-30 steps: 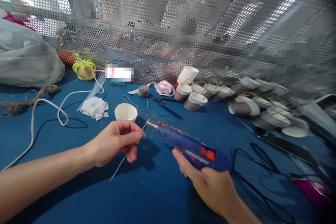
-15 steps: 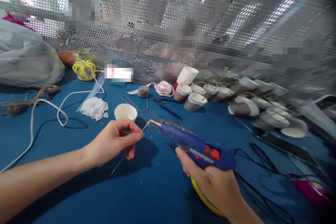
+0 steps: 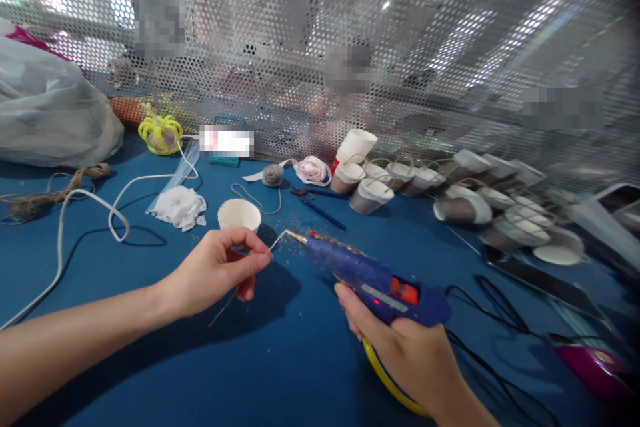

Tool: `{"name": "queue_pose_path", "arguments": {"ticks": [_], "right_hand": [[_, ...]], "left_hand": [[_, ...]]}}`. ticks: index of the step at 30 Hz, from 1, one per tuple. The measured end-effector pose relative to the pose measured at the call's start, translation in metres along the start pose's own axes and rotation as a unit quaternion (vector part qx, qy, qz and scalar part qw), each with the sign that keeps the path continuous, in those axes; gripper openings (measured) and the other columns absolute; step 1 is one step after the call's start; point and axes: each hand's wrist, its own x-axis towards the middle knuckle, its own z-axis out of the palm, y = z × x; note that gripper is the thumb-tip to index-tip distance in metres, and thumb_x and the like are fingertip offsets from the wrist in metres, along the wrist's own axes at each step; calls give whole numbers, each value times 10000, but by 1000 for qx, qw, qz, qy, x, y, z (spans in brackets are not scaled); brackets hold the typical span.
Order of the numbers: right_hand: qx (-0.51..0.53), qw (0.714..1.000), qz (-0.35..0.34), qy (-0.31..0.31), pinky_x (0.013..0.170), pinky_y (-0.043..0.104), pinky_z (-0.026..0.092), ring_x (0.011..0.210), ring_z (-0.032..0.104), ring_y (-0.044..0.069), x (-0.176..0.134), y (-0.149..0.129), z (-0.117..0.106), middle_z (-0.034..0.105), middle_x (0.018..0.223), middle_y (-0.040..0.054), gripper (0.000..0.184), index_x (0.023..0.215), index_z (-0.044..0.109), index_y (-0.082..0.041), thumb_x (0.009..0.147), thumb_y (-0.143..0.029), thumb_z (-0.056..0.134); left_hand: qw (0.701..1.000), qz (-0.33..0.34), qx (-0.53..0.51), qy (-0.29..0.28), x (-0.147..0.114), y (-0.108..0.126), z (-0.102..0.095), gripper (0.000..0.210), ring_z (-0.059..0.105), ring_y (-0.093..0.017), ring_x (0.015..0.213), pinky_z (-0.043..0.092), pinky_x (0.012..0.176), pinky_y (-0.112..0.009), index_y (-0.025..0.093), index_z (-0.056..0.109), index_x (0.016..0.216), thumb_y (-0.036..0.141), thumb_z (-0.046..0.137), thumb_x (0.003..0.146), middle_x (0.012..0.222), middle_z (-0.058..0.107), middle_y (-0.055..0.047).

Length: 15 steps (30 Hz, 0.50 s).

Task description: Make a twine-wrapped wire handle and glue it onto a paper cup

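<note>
Between thumb and fingers, my left hand (image 3: 220,270) pinches a thin twisted wire (image 3: 277,241); its tail hangs out below the hand. My right hand (image 3: 400,350) is wrapped round a blue hot glue gun (image 3: 355,270) with a red switch and a small red light lit. The metal nozzle points left and meets the wire's upper end, or nearly so; I cannot tell if they touch. Just behind my left hand stands a white paper cup (image 3: 239,215), its lower part hidden by the fingers. A yellow curved band (image 3: 390,383) shows under my right hand.
Pliers (image 3: 320,203), grey cord (image 3: 273,175) and pink ribbon (image 3: 313,170) lie behind. Several wrapped cups with handles (image 3: 373,195) fill the back right, near a dark phone (image 3: 545,280). White cable (image 3: 115,213) and white fabric pieces (image 3: 179,207) lie left. Perforated metal mesh (image 3: 280,27) bounds the back.
The wire has tilted slightly and its lower tail has risen a little. Both hands and the glue gun stay almost where they were.
</note>
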Motion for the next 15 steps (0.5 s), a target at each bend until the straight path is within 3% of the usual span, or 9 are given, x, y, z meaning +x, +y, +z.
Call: {"name": "queue_pose_path", "arguments": {"ticks": [15], "right_hand": [[23,999,28,-17,535,292,511,489,608,177,-1,2,0,601,480,9,258,548,629,-246,752,-372,534]], "left_hand": [[1000,4,0,6,1,1,0,221,473,-63,376,360,418,-171,140,503,712,340,599,717,402,496,60]]}}
